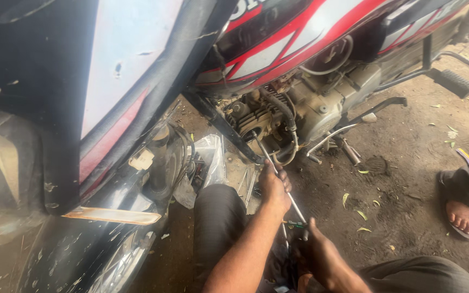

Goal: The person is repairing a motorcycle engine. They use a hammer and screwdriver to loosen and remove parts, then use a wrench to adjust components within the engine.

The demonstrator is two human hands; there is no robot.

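Crouching beside the grey metal motorcycle engine [305, 108], the person works a long thin silver metal rod tool [280, 182] that runs slanting from the engine's cylinder end down toward their lap. The left hand [274, 189] is wrapped round the rod's middle, below the engine, fingers curled closed on the shaft. The right hand [315, 250] sits lower, farther from the engine, clenched around the rod's near end, where a small green-marked handle [295, 223] shows just above the fist. The rod's far tip meets the engine beside a black rubber hose [280, 108]; whether it is seated there I cannot tell. Above the engine hangs the red, white and black fuel tank [299, 38]. To the right of the engine, well apart on the dirt ground [403, 179], rests another person's sandalled foot [462, 217].
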